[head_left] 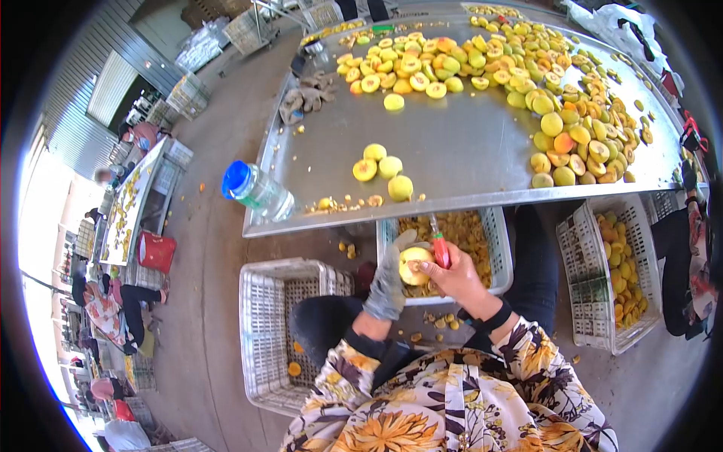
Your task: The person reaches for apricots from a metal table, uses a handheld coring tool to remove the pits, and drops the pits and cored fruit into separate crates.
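Observation:
My left hand point(387, 283), in a grey glove, is closed around a pale yellow peach point(414, 267) above a crate. My bare right hand point(458, 277) grips a red-handled tool point(440, 247) with a narrow metal end pointing up and away; its exact kind is unclear. The right thumb touches the peach's near face. Below both hands, a white crate point(499, 248) holds many peach scraps point(471, 230). On the metal table point(316, 162) ahead lie several yellow peaches point(401, 187) near the front edge, with small bits beside them.
A large heap of halved peaches point(580, 124) covers the table's far and right side. A blue-capped bottle point(260, 192) and grey gloves point(305, 98) lie at the left. Crates stand left point(260, 346) and right point(576, 279). A co-worker's leg point(670, 256) is at far right.

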The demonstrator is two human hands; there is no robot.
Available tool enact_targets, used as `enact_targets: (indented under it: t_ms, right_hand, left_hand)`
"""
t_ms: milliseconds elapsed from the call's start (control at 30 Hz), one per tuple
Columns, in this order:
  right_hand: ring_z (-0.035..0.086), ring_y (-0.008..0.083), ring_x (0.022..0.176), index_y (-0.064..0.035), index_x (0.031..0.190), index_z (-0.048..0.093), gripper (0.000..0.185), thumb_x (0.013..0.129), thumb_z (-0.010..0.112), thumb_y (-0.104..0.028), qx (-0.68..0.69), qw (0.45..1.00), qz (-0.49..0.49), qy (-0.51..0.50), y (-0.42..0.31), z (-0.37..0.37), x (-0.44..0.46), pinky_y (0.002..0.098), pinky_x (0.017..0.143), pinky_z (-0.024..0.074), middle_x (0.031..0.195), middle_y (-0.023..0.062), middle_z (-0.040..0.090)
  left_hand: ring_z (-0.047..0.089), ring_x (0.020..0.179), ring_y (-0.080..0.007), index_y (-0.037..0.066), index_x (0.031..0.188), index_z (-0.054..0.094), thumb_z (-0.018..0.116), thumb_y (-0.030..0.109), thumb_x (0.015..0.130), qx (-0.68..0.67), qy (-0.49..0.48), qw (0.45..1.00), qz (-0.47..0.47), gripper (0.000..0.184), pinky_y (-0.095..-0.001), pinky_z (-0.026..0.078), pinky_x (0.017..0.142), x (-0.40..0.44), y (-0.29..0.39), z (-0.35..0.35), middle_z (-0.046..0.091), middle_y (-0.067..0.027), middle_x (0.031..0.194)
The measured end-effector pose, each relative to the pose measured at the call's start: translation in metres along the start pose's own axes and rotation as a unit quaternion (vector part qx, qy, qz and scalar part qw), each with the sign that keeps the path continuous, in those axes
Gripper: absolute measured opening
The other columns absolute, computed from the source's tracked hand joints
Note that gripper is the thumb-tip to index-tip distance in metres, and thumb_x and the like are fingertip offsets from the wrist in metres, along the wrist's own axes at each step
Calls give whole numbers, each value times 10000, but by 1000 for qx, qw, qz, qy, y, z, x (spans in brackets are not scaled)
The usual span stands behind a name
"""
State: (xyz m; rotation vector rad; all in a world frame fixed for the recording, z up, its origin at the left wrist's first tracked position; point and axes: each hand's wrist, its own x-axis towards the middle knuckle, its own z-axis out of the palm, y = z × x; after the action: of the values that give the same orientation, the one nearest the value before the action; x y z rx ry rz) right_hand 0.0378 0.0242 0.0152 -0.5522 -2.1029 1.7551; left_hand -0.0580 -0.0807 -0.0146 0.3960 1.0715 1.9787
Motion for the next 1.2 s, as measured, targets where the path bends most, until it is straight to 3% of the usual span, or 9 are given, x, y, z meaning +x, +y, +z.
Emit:
enact_targets:
  t_ms: [100, 200, 267, 367, 400, 467, 933, 1133, 1200]
  right_hand:
    - [414, 87, 372, -53, 780, 468, 159, 833, 577, -156, 287, 940, 175, 58, -9, 17, 0, 234, 321, 314, 525, 18, 473]
    - [412, 104, 364, -48, 794, 460, 153, 844, 556, -156, 366, 903, 213, 77, -5, 33, -8, 244, 327, 332, 521, 27, 466]
    - [432, 106, 370, -47, 766, 467, 155, 838, 555, -152, 359, 903, 220, 85, -10, 32, -10, 249, 329, 340, 514, 34, 474]
    - [485, 98, 403, -30, 740, 496, 169, 814, 562, -167, 161, 973, 165, 15, -12, 26, -12, 266, 350, 378, 508, 39, 497]
    - [534, 181, 430, -12, 771, 502, 196, 784, 593, -185, -6, 995, 20, 102, -6, 29, -15, 326, 403, 413, 525, 91, 529]
    - [564, 310, 503, 0, 784, 491, 218, 754, 606, -182, -137, 982, -65, 115, 2, 22, -18, 385, 475, 431, 560, 168, 544]
    - [539, 415, 605, -8, 823, 427, 164, 762, 550, -98, -184, 982, -37, -18, 2, 18, -42, 469, 531, 408, 612, 235, 535]
    - [521, 444, 623, 17, 828, 420, 188, 746, 557, -82, -174, 985, -2, 12, 6, 24, -48, 463, 522, 393, 617, 262, 512]
    - [522, 448, 630, 28, 833, 413, 183, 720, 535, -49, -167, 986, -1, 7, 6, 27, -55, 466, 531, 394, 614, 267, 510]
  left_hand:
    - [574, 780, -169, 64, 1040, 515, 459, 495, 837, -26, 205, 976, 71, 480, -289, 494, 697, 6, -12, 13, 590, -68, 849]
    - [583, 679, -183, 53, 1025, 507, 519, 402, 831, -129, 51, 990, 1, 400, -293, 508, 604, 2, -7, -8, 589, -86, 795]
    - [551, 521, -184, 65, 900, 534, 506, 455, 827, -105, 143, 984, 20, 398, -308, 492, 497, 8, -2, 7, 577, -75, 687]
    - [570, 502, -209, 65, 885, 540, 460, 571, 801, -105, 225, 968, 49, 519, -341, 495, 461, 13, -2, -2, 593, -94, 694]
    - [583, 516, -218, 63, 871, 546, 446, 607, 788, -104, 225, 968, 51, 559, -347, 499, 462, 12, 11, 4, 601, -100, 708]
    - [604, 557, -232, 58, 849, 562, 424, 634, 779, -96, 202, 974, 34, 597, -340, 513, 483, 5, 24, 3, 614, -106, 732]
    - [602, 597, -283, 3, 839, 571, 442, 634, 767, -83, 233, 969, -4, 648, -386, 529, 558, 10, 6, 10, 603, -137, 708]
    - [597, 611, -228, 15, 863, 580, 557, 448, 800, -72, 182, 976, 96, 438, -346, 531, 551, 0, -5, 27, 603, -120, 743]
    - [601, 662, -202, 1, 905, 599, 613, 254, 810, -41, 171, 978, 113, 271, -301, 527, 553, -4, -9, 27, 614, -111, 815]
